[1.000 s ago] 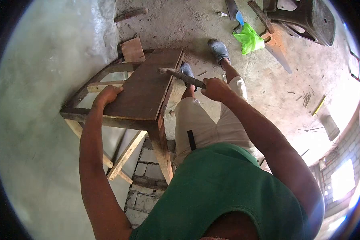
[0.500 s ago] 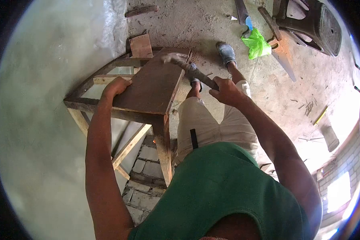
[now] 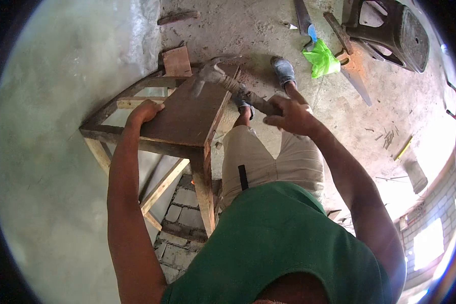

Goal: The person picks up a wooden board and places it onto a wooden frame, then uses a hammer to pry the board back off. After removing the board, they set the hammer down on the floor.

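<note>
My right hand (image 3: pixel 290 115) is closed around the handle of a claw hammer (image 3: pixel 229 84). The hammer's head, slightly blurred, hangs over the far part of a brown wooden board (image 3: pixel 187 114). That board lies on a wooden frame with legs (image 3: pixel 201 177), which stands against the wall. My left hand (image 3: pixel 148 110) grips the board's left edge, its fingertips on top and the thumb hidden. Past the board, a small brown wood piece (image 3: pixel 177 62) rests at the frame's far end.
On the floor lie a blue-handled saw (image 3: pixel 305 20), a green plastic bag (image 3: pixel 321 60), a second handsaw (image 3: pixel 356 83) and a wood strip (image 3: pixel 178 17). A dark plastic stool (image 3: pixel 408 38) is at the upper right. A pale wall (image 3: pixel 50 152) borders the frame on the left.
The hammer has come up off the board, its head looking larger and closer. My right hand has shifted slightly to the right. My left hand stays on the board's edge.
</note>
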Demonstrator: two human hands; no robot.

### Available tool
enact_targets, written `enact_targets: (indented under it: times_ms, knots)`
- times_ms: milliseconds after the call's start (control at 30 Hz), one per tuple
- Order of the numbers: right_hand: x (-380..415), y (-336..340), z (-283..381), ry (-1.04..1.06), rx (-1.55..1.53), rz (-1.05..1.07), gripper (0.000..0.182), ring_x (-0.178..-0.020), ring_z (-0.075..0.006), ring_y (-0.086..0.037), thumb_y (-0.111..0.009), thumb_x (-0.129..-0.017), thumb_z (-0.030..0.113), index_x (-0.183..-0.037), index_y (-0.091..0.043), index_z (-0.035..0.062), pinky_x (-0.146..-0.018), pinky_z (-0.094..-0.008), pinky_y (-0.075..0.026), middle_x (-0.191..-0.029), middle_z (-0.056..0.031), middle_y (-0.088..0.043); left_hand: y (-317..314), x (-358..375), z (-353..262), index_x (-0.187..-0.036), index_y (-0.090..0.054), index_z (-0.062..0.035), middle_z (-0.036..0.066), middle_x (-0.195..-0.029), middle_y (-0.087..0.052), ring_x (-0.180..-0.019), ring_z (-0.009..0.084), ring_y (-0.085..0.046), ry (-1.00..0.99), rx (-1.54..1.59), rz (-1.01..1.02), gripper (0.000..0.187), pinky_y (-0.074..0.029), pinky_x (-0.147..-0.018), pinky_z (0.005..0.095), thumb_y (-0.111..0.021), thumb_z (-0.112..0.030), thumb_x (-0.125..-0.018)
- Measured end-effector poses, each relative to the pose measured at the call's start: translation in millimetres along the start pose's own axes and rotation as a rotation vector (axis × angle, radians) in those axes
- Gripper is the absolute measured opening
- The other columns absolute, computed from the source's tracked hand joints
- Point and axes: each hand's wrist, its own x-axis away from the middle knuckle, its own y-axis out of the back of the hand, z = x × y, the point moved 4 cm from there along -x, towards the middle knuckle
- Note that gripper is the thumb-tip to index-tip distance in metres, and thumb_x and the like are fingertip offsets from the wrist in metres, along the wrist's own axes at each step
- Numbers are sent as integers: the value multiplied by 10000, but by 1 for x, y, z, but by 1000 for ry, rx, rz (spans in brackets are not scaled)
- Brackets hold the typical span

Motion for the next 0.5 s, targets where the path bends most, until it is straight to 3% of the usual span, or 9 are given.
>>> enact_targets:
  times_ms: [67, 100, 133, 200, 300, 367, 433, 500]
  knots:
    - [-2, -19, 0, -309, -109, 325, 333, -740, -274, -601, -687, -792, 264, -918, -566, -20, -660, -388, -465, -771, -161, -586, -5, -8, 7, -1043, -636, 56, 267, -1063, -619, -1010, 379, -603, 10, 74, -18, 508, -445, -878, 427, -492, -415, -919]
    - [-6, -13, 16, -533, -199, 407, 330, -696, -281, -599, -674, -790, 261, -884, -554, -32, -650, -383, -467, -720, -161, -588, -1, -4, 3, -1043, -636, 56, 267, -1063, -619, -1010, 379, -603, 10, 74, -21, 508, -445, -878, 427, -492, -415, -919]
    - [-2, -15, 11, -534, -200, 407, 330, -696, -281, -599, -674, -790, 261, -884, -554, -32, -650, -383, -467, -720, -161, -588, 2, 3, -4, -1050, -634, 53, 270, -1081, -611, -1018, 379, -600, -55, -38, -7, 512, -440, -889, 430, -491, -421, -917]
    - [-1, -11, 6, -247, 24, 297, 315, -676, -289, -606, -667, -783, 247, -877, -546, -28, -640, -386, -471, -712, -173, -595, 4, 3, -9, -1057, -632, 49, 273, -1099, -603, -1025, 380, -597, -122, -144, 2, 516, -436, -900, 433, -490, -427, -915]
    - [9, -15, 15, -270, -29, 407, 290, -695, -302, -617, -654, -774, 221, -873, -542, -27, -646, -398, -474, -720, -189, -603, -13, -21, 10, -1083, -638, 5, 269, -1129, -590, -1030, 384, -594, -168, -231, -19, 504, -429, -915, 440, -481, -443, -914]
    - [16, -23, 19, -236, -7, 490, 272, -700, -309, -620, -643, -771, 204, -874, -541, -26, -651, -402, -476, -724, -192, -605, -14, -29, 21, -1091, -651, -48, 271, -1139, -582, -1036, 388, -589, -23, -102, -36, 474, -429, -915, 447, -472, -446, -906]
    - [20, -30, 21, -264, -3, 609, 233, -703, -324, -623, -612, -764, 169, -868, -540, -27, -660, -406, -479, -736, -194, -613, -14, -33, 20, -1084, -653, -51, 267, -1137, -584, -1040, 393, -585, -68, -126, -49, 484, -427, -917, 450, -475, -458, -894]
    - [20, -31, 20, -218, 42, 586, 232, -693, -320, -623, -611, -761, 167, -867, -541, -27, -658, -406, -479, -727, -190, -615, -11, -28, 16, -1076, -656, -53, 264, -1136, -585, -1043, 398, -581, -114, -150, -66, 495, -426, -919, 453, -477, -471, -881]
